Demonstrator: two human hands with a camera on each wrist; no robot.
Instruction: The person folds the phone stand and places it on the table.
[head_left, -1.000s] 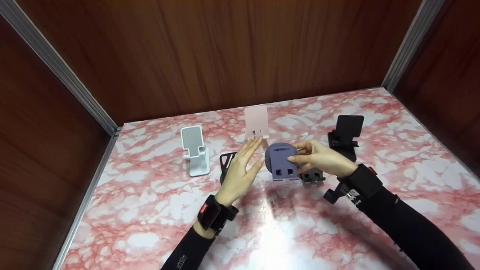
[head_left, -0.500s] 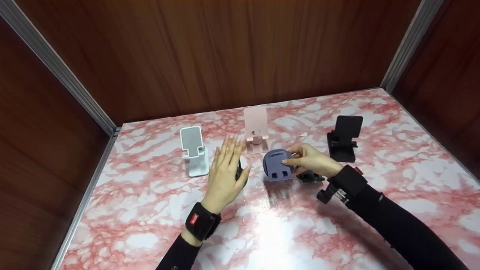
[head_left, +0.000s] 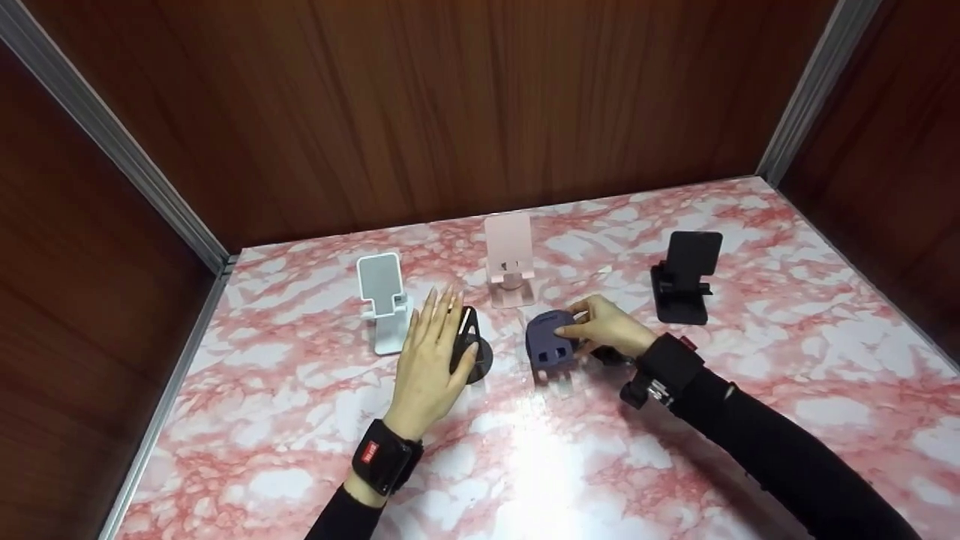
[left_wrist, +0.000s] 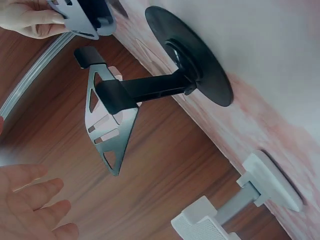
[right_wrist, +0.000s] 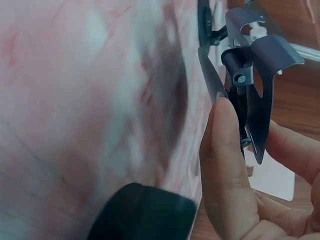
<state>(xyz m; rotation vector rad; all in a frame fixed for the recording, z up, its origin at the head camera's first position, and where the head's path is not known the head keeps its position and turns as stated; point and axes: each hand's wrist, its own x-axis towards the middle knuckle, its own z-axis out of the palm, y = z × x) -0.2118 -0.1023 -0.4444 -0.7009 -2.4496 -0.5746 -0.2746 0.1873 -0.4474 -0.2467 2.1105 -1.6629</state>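
Note:
My right hand [head_left: 611,326] pinches a purple-blue phone stand [head_left: 551,339] by its right edge, low over the table's middle. In the right wrist view the thumb and fingers grip the stand's [right_wrist: 262,95] hinged, half-folded plates. My left hand [head_left: 427,367] is spread with straight fingers beside a black phone stand with a round base [head_left: 484,360], covering part of it. The left wrist view shows a gap between those fingers [left_wrist: 37,195] and the round-base stand [left_wrist: 155,87]. A dark stand [head_left: 611,356] is mostly hidden beneath my right hand.
A white-and-grey phone stand [head_left: 381,285] is just left of my left hand. Farther back stands a pink one [head_left: 509,244], and a black one [head_left: 691,259] is at the right. Wooden panels [head_left: 480,112] enclose the marbled table [head_left: 285,420].
My left hand has drawn left and nearer, uncovering the pink stand and part of the round-base stand. My right hand has lowered the purple-blue stand, moving slightly left and tilting it flatter.

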